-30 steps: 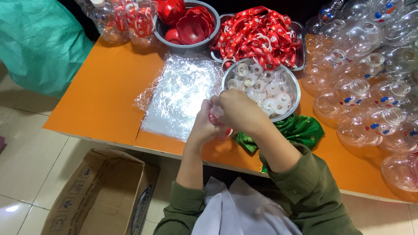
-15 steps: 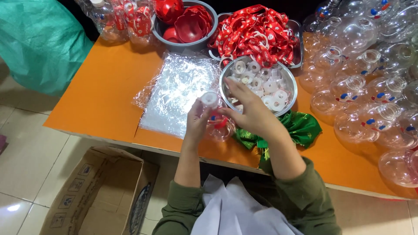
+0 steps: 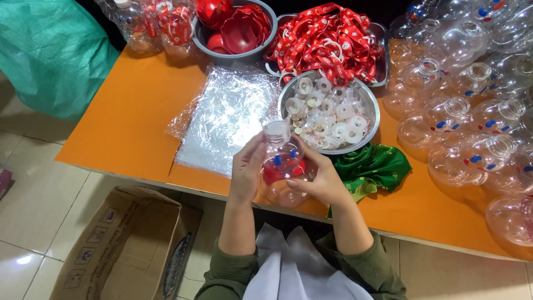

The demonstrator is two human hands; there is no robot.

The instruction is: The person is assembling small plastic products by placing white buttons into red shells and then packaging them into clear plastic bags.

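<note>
Both my hands hold a clear round plastic bottle (image 3: pixel 282 166) with a red patch and small blue dots, its open neck pointing away from me. My left hand (image 3: pixel 247 166) grips its left side and my right hand (image 3: pixel 321 179) cups its right side and bottom. The bottle hangs over the front edge of the orange table (image 3: pixel 127 122). Just beyond it stands a metal bowl (image 3: pixel 373 114) filled with white plastic rings and caps.
A pile of clear plastic bags (image 3: pixel 225 114) lies left of the bowl. Green cloth (image 3: pixel 373 166) sits to the right. Many clear round bottles (image 3: pixel 461 111) crowd the right side. Red ribbons (image 3: pixel 327 39), a bowl of red caps (image 3: pixel 236 25), a cardboard box (image 3: pixel 125 250) and a teal sack (image 3: pixel 50 53) surround.
The hands were bunched together over the table edge; the right hand reached toward the bowl, and now both hold the bottle upright and plainly in view.
</note>
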